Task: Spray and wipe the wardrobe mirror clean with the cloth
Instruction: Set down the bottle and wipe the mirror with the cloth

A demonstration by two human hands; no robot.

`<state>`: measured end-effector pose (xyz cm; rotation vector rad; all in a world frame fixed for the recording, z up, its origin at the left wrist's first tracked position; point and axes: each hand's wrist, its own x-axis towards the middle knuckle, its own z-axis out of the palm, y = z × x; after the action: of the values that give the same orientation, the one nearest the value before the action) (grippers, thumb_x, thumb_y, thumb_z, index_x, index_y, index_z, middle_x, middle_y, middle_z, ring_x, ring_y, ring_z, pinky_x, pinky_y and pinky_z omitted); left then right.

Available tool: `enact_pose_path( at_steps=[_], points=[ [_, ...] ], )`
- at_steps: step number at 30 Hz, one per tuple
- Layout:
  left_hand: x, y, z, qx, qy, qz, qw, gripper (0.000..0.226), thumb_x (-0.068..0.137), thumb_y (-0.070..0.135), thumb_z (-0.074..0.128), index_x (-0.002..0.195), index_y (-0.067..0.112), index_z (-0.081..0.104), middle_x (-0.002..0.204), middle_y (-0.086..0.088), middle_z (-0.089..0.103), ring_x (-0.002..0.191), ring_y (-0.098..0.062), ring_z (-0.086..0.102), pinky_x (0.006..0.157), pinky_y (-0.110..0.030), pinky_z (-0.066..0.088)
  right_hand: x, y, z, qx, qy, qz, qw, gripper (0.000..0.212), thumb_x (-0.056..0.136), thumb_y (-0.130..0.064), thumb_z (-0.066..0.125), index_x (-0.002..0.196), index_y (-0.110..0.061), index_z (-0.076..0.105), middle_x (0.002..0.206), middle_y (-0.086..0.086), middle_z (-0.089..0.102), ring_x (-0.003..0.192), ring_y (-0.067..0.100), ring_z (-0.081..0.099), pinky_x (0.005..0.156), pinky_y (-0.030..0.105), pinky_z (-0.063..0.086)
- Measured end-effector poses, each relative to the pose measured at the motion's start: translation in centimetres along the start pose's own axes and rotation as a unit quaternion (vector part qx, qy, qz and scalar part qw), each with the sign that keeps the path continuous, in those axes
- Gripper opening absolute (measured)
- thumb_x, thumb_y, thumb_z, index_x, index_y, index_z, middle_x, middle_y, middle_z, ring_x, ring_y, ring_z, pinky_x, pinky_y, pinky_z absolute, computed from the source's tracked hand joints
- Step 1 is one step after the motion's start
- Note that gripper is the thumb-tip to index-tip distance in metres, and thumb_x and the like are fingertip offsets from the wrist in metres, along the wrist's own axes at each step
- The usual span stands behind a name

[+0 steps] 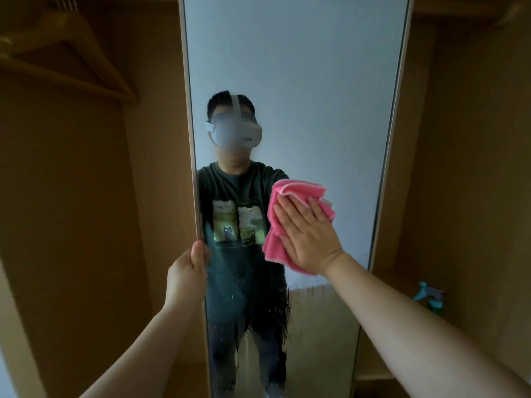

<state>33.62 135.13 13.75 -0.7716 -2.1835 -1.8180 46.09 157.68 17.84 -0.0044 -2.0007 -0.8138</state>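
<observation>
A tall narrow wardrobe mirror (301, 81) in a pale frame fills the middle of the head view. My right hand (309, 234) lies flat on a folded pink cloth (290, 193) and presses it against the glass at mid height. My left hand (188, 268) grips the mirror's left frame edge, thumb on the front. Wet spray streaks and droplets (275, 317) run down the lower part of the glass. The mirror reflects a person in a dark printed T-shirt wearing a headset.
A teal spray bottle (429, 297) stands on a wardrobe shelf at the lower right. Wooden hangers (66, 50) hang in the open compartment at the upper left. Brown wardrobe panels flank the mirror on both sides.
</observation>
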Motion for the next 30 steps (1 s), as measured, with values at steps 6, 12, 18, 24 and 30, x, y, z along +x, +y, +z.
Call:
enact_pose_path(
  at_steps=[6,12,18,24,30],
  points=[
    [-0.1,0.1,-0.1,0.008,-0.003,0.009,1.000,0.056,0.101,0.045,0.027,0.086,0.006,0.064,0.085,-0.017,0.067,0.079,-0.029,0.062,0.063,-0.030,0.046,2.8,3.7,-1.8,0.008,0.002,0.063,0.998,0.062,0.099,-0.039,0.029,0.150,-0.005,0.021,0.158,0.014,0.015,0.147,0.028,0.010,0.119,0.050,0.015],
    [-0.2,0.4,-0.2,0.031,-0.010,0.022,0.999,0.059,0.102,0.043,0.024,0.083,0.000,0.060,0.082,-0.023,0.063,0.065,-0.021,0.052,0.058,-0.030,0.040,3.2,4.2,-2.1,0.016,-0.002,0.087,0.996,0.064,0.099,-0.037,0.036,0.151,-0.005,0.017,0.158,0.013,0.010,0.148,0.027,0.007,0.120,0.049,0.011],
    [-0.5,0.4,-0.4,0.032,-0.025,0.021,0.999,0.063,0.101,0.046,0.022,0.087,-0.004,0.059,0.076,-0.020,0.059,0.066,-0.022,0.050,0.059,-0.030,0.039,2.4,3.3,-2.0,0.033,-0.023,0.131,0.991,0.062,0.101,-0.040,0.023,0.151,-0.006,0.016,0.159,0.014,0.012,0.148,0.030,0.008,0.120,0.048,0.007],
    [-0.6,0.5,-0.5,0.036,-0.021,0.023,0.999,0.064,0.100,0.047,0.022,0.087,-0.003,0.059,0.084,-0.027,0.063,0.068,-0.022,0.051,0.058,-0.028,0.039,-1.1,1.8,-1.2,0.058,-0.031,0.174,0.983,0.061,0.101,-0.041,0.015,0.151,-0.009,0.004,0.158,0.012,0.007,0.148,0.029,0.006,0.120,0.048,0.007],
    [-0.5,0.2,-0.3,0.024,-0.016,0.010,1.000,0.059,0.100,0.047,0.024,0.087,0.004,0.062,0.089,-0.024,0.066,0.074,-0.028,0.060,0.061,-0.027,0.043,-7.9,-0.1,0.5,0.068,-0.099,0.190,0.974,0.062,0.102,-0.043,0.008,0.153,-0.008,-0.002,0.160,0.015,0.001,0.148,0.033,0.006,0.119,0.051,0.012]
  ],
)
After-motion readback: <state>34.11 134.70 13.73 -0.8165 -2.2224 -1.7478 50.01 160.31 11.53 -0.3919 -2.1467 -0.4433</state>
